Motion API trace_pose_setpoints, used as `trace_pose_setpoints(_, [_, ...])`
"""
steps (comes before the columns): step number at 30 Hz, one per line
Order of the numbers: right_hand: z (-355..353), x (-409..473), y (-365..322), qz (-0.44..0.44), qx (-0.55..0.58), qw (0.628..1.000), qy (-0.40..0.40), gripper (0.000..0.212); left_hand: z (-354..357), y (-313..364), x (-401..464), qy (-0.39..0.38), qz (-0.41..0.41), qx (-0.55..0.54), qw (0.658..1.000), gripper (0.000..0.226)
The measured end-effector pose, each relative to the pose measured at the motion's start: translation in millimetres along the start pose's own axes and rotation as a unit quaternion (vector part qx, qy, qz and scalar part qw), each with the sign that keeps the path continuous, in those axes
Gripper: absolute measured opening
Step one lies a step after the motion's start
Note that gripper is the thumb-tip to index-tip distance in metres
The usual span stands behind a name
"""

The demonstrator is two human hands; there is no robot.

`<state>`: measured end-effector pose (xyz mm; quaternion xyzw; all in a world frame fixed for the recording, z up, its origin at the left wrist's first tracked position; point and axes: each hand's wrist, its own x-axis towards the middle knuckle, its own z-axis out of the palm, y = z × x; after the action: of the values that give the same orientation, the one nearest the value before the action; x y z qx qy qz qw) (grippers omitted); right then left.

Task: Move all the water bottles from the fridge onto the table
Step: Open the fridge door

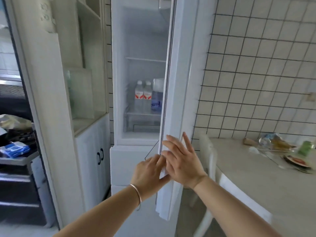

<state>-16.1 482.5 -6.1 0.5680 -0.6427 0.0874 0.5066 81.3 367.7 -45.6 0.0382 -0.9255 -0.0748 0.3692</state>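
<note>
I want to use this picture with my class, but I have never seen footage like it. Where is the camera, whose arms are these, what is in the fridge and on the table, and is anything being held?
There is no machine here. One wide-angle camera sits on a person's head and looks forward and down, so the two bare arms reaching in from below are that person's own.

The left hand, with a thin metal bangle on its wrist, grips the edge of the tall white fridge door; the fingers curl round it. The right hand lies flat against the same door with straight fingers. The door stands partly open.

Inside, on a shelf, stand two clear water bottles with red and white labels and a taller blue-tinted bottle beside them.

To the right is a pale round table with blurred clutter: a green container and a dark plate. Neither hand holds a bottle.
</note>
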Motion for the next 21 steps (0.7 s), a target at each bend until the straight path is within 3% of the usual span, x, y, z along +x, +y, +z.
trace_pose_setpoints(3, [-28.8, -47.9, 18.6, 0.094, 0.050, 0.994, 0.021, 0.028, 16.2, 32.2, 7.7, 0.007, 0.135, 0.048, 0.990, 0.034])
trace_pose_setpoints(5, [-45.3, -75.7, 24.9, 0.191, 0.072, 0.979, 0.030, 0.045, 28.3, 53.0, 21.4, 0.024, 0.178, 0.049, 0.982, 0.033])
trace_pose_setpoints(11, [-74.5, -131.1, 63.4, 0.475, 0.118, 0.865, 0.109, 0.071, 65.3, 121.3, 72.5, 0.067, 0.245, 0.027, 0.967, 0.036])
trace_pose_setpoints(18, [-88.7, -139.3, 150.5, 0.679, 0.112, 0.715, 0.126, 0.055, 117.5, 191.4, 135.0, 0.061, 0.317, 0.016, 0.946, 0.058])
trace_pose_setpoints(21, [-87.1, -145.9, 178.9, 0.704, 0.070, 0.699, 0.100, 0.049, 136.9, 209.8, 159.0, 0.040, 0.318, 0.030, 0.947, 0.066])
